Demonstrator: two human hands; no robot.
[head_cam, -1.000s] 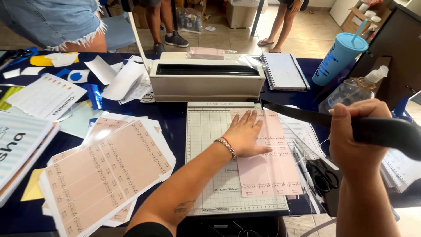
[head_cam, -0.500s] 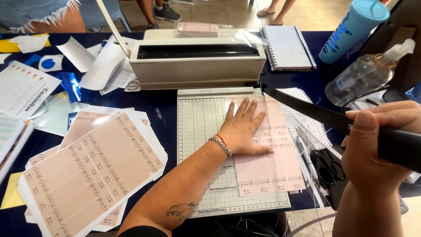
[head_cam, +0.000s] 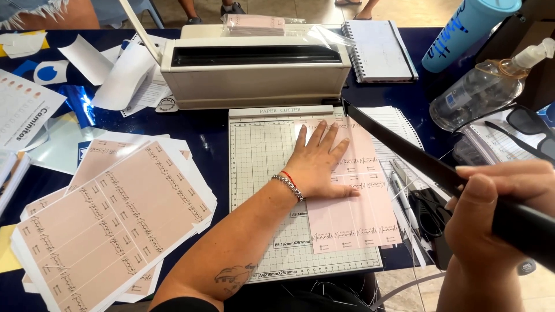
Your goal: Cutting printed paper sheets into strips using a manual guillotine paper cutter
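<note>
My left hand (head_cam: 319, 163) lies flat with fingers spread on a pink printed sheet (head_cam: 352, 214), pressing it onto the gridded bed of a paper cutter (head_cam: 260, 167). A bracelet circles that wrist. My right hand (head_cam: 497, 216) is closed around the black handle of the cutter's blade arm (head_cam: 404, 150), which is raised at a slant above the sheet's right edge. The arm's hinge end sits at the cutter's top right corner.
A stack of pink printed sheets (head_cam: 110, 222) lies at the left. A beige binding machine (head_cam: 254, 66) stands behind the cutter, with a spiral notebook (head_cam: 378, 52), a blue tumbler (head_cam: 462, 29), a pump bottle (head_cam: 480, 89) and sunglasses (head_cam: 529, 130) to the right. Scissors (head_cam: 425, 205) lie beside the cutter.
The view has moved closer and lower. My left hand stays flat on the pink sheet while my right hand keeps the blade arm raised.
</note>
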